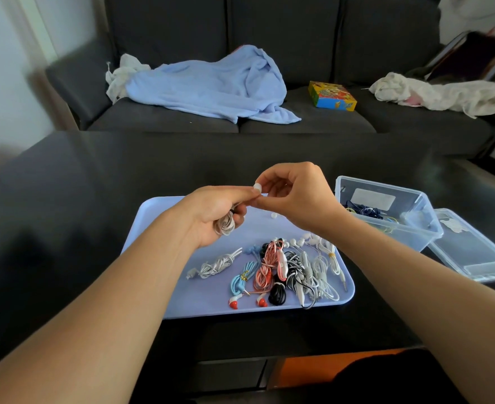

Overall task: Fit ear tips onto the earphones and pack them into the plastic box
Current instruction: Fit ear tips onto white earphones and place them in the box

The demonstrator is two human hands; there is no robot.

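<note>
Both hands work above the pale blue plastic tray (159, 298) on the dark worktop (65, 176). Left hand (217, 211) grips a coiled white earphone bundle (225, 225), fingertips steadying the bud. Right hand (293, 196) pinches a small white silicone ear tip (257, 187) at it. Best to hold the bud rigid, then push and twist the tip square. Clear plastic box (386, 217) waits just right.

We find bare lilac tray (164, 217) surface under our raised hands, bundled earphones (281, 269) crowding its near right half, and the open plastic box (415, 228) with its lid (473, 255) close by on the right.
</note>
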